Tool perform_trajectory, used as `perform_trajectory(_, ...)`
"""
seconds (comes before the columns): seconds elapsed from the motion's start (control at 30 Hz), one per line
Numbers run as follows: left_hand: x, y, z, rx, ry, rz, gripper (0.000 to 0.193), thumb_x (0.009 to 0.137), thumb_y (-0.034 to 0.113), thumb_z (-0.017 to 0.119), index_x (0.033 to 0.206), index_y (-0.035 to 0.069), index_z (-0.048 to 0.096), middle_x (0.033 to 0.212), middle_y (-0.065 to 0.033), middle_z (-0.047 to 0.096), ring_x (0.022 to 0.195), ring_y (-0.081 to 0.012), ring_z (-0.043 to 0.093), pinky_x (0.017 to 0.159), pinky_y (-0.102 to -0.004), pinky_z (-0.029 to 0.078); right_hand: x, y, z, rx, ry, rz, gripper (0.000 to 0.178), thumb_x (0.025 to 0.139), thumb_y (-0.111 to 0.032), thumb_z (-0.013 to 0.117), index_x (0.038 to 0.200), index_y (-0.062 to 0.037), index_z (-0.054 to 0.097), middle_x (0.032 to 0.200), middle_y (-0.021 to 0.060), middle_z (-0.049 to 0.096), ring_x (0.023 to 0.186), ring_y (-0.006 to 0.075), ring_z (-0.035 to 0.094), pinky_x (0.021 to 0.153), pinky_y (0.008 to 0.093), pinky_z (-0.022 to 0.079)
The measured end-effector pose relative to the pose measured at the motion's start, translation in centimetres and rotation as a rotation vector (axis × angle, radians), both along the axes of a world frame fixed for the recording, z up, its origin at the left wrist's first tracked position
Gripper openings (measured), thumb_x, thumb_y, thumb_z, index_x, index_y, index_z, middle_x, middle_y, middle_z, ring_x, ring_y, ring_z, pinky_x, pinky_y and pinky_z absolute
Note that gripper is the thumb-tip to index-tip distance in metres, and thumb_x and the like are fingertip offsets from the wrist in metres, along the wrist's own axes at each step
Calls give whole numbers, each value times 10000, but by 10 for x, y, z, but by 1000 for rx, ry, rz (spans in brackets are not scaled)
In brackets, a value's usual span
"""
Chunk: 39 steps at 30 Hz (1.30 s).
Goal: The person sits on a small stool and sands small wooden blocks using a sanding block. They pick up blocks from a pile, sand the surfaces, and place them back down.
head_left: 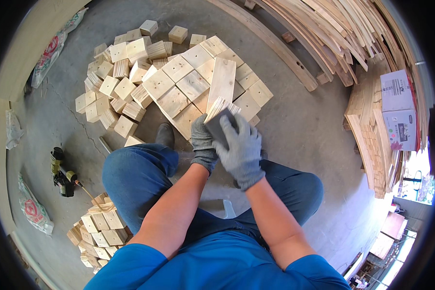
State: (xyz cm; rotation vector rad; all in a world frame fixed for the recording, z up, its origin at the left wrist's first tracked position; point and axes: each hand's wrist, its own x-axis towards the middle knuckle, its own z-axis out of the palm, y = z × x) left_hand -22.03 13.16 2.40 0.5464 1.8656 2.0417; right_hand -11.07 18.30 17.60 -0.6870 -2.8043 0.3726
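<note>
In a grey glove, my left hand [202,140] is closed around the near side of a wooden block [221,105] whose layered edge faces up. My right hand [242,151], gloved too, grips a dark grey sanding block [219,127] and presses it against that wooden block. Both hands meet above my knees, just short of a low, close-set stack of square wooden blocks [191,83]. A short pale board [222,79] lies on this stack, its near end behind the block I hold. My fingertips under the wooden block are hidden.
Loose wooden blocks [125,89] are heaped left of the stack; more blocks [104,227] sit by my left thigh. A nail gun [60,171] with a hose lies on the concrete floor. Long timber strips [324,38] and a white carton [399,111] on stacked wood stand right.
</note>
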Motion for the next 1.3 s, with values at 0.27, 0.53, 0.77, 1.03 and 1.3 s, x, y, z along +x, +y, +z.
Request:
perform_trajectory(0.27, 4, -2, 3, 391, -564, -3, 131, 961, 114, 711, 1061, 61, 776, 988, -82, 796, 887, -232, 757, 839, -355, 607, -27, 7, 1, -15, -22, 37, 759, 821, -335, 872, 1519, -212, 602, 1514, 191, 533, 1320, 435, 570, 1051, 583, 474)
perform_trajectory(0.53, 7, 6, 19, -199, 267, 47, 224, 862, 157, 815, 1028, 19, 755, 927, -124, 786, 852, -274, 756, 801, -391, 594, -94, 64, -1, -19, -23, -119, 663, 850, -332, 847, 1463, -173, 653, 1447, 176, 598, 1237, 422, 636, 1011, 546, 523)
perform_trajectory(0.77, 8, -1, 3, 608, -674, -156, 267, 1017, 236, 644, 1171, 36, 732, 1056, -91, 777, 926, -249, 729, 889, -381, 605, -8, -6, 0, -25, 19, 29, 717, 845, -335, 836, 1509, -183, 610, 1494, 181, 530, 1294, 426, 573, 1028, 572, 470)
perform_trajectory(1.03, 7, 0, -8, 384, -402, -61, 205, 978, 209, 679, 1076, 36, 732, 990, -101, 775, 882, -263, 750, 829, -380, 608, -16, 8, -4, -10, 75, 53, 743, 819, -340, 857, 1511, -203, 625, 1509, 173, 533, 1293, 419, 570, 1060, 567, 457)
perform_trajectory(1.3, 7, 2, 33, -270, 230, 36, 244, 768, 149, 853, 944, 15, 750, 863, -155, 776, 829, -319, 782, 753, -395, 591, -84, 97, -6, -35, -31, -168, 664, 854, -312, 853, 1468, -172, 643, 1396, 196, 627, 1174, 437, 665, 993, 551, 537)
